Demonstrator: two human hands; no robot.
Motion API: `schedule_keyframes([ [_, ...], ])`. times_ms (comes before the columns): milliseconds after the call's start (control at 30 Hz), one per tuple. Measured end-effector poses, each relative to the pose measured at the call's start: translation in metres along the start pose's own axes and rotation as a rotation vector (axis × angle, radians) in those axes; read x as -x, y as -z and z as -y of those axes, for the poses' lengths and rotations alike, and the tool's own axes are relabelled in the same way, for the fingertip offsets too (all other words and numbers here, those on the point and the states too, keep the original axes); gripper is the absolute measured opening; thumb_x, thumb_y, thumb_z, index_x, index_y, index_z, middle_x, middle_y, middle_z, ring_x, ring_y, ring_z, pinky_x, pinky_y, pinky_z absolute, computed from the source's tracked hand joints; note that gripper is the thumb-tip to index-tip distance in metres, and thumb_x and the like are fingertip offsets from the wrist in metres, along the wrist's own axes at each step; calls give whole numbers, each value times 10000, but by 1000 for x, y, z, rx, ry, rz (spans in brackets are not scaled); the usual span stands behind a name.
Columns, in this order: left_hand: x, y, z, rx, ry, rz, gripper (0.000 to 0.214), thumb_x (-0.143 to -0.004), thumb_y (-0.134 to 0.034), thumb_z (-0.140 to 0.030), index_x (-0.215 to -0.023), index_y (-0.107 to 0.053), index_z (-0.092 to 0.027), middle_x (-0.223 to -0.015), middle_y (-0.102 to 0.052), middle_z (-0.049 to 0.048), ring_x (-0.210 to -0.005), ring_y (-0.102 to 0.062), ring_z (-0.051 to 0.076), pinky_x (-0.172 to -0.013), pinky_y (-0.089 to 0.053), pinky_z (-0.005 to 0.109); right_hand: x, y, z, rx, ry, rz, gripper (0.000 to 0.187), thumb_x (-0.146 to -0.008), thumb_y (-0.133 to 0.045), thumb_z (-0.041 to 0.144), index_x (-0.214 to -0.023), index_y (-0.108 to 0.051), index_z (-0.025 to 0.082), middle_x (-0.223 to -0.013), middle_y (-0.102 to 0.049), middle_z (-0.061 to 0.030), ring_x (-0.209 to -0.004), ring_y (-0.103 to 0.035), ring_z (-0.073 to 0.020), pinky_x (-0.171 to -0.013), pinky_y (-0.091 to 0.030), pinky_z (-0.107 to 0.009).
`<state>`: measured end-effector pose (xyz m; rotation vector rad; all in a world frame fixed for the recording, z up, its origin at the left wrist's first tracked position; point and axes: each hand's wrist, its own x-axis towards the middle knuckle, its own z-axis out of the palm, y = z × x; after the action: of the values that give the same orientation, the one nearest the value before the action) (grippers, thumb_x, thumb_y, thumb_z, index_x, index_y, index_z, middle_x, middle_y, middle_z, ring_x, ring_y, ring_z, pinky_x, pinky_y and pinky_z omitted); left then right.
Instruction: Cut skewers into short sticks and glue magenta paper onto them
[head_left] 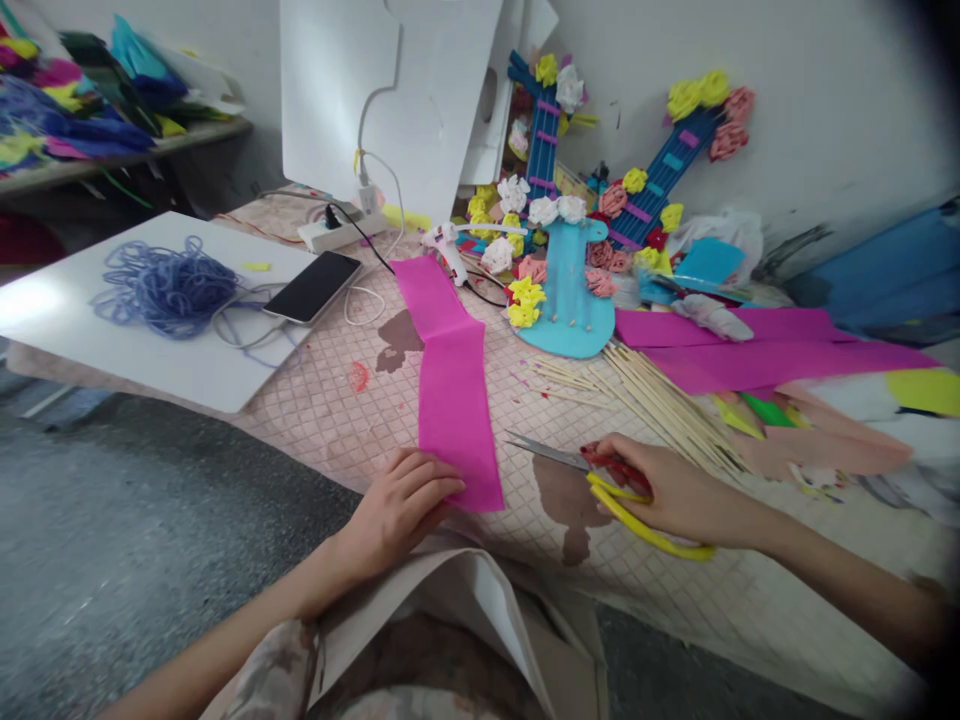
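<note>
A long magenta strip of crepe paper (454, 390) lies on the quilted tablecloth, with a fold line across its middle. My left hand (409, 500) rests on the strip's near left edge, fingers curled together over it and the thumb hidden. To the right, my right hand (660, 490) is closed around a pair of scissors (637, 520) with yellow and red handles. Their blades point left toward the strip, apart from it, and look almost together. Beyond the strip's far end sits a white hot glue gun (448, 250).
A blue paper guitar with flowers (570, 280) and a second guitar neck (667, 175) stand at the back. Wooden sticks (675, 410) and more magenta strips (780, 350) lie right. Left are a phone (315, 287), purple yarn (169, 290) on a white board (225, 385), and a power strip (341, 232).
</note>
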<state>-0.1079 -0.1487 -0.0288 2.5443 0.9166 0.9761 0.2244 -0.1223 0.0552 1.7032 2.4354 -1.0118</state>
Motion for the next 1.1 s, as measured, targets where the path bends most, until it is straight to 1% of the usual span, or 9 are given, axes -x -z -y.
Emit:
schedule_keyframes([
  [167, 0, 0, 0, 21, 32, 25, 154, -872, -548, -153, -1024, -566, -175, -1040, -665, 86, -959, -585, 208, -839, -435, 365, -3, -1, 2, 130, -40, -19, 507, -690, -684, 531, -1060, -514, 228, -962, -668, -57, -803, -626, -231, -654, -461, -321],
  [333, 0, -4, -8, 91, 156, -89, 57, -858, -568, -130, -885, -548, -176, -982, -658, 67, -898, -590, 175, -807, -456, 338, -6, -7, 6, 202, -13, -104, 447, -731, -654, 468, -1061, -495, 213, -993, -651, -76, -840, -626, -242, -685, -449, -330],
  [433, -5, -4, -13, 202, 312, -164, 42, -861, -561, -138, -857, -552, -179, -938, -654, 61, -879, -602, 164, -774, -479, 312, -7, -5, 5, 89, -49, -70, 410, -731, -660, 460, -1027, -504, 223, -885, -657, -44, -744, -612, -210, -619, -441, -305],
  [567, -12, 3, -14, 320, 438, -226, 29, -859, -560, -157, -877, -573, -176, -924, -655, 66, -849, -610, 165, -706, -494, 289, -6, -1, -2, -300, -61, 80, 307, -788, -600, 492, -903, -514, 221, -728, -596, -3, -613, -533, -144, -529, -404, -258],
  [667, -12, 8, -13, 281, 335, -246, 70, -844, -576, -126, -876, -605, -182, -934, -658, 62, -880, -592, 174, -766, -487, 325, -6, -2, -2, -630, -108, 148, 372, -800, -550, 566, -891, -503, 208, -661, -534, 16, -483, -424, -88, -433, -337, -229],
  [733, -10, 8, -13, 226, 248, -231, 83, -841, -581, -124, -873, -621, -190, -938, -660, 62, -900, -579, 185, -802, -479, 354, -10, -7, 6, -759, -131, 128, 403, -773, -584, 577, -899, -492, 206, -681, -552, 14, -458, -415, -72, -413, -331, -220],
  [833, -6, 5, -13, 165, 188, -209, 81, -853, -576, -140, -885, -619, -201, -978, -659, 66, -935, -568, 198, -824, -474, 373, -23, -19, 28, -808, -175, 47, 391, -721, -686, 498, -869, -466, 211, -712, -608, 10, -503, -505, -86, -435, -367, -210],
  [933, -4, -1, -13, 110, 157, -209, 110, -852, -580, -131, -919, -610, -213, -1022, -657, 65, -972, -553, 205, -852, -461, 383, -39, -33, 54, -904, -220, 56, 438, -687, -705, 517, -842, -428, 214, -739, -644, 6, -467, -532, -86, -401, -378, -208],
  [1100, -5, -6, -13, 72, 61, -185, 140, -845, -600, -137, -956, -603, -223, -1044, -664, 56, -1018, -544, 211, -899, -431, 398, -51, -47, 78, -988, -210, 53, 462, -613, -779, 421, -835, -431, 212, -583, -537, 78, -432, -505, -78, -366, -348, -183],
])
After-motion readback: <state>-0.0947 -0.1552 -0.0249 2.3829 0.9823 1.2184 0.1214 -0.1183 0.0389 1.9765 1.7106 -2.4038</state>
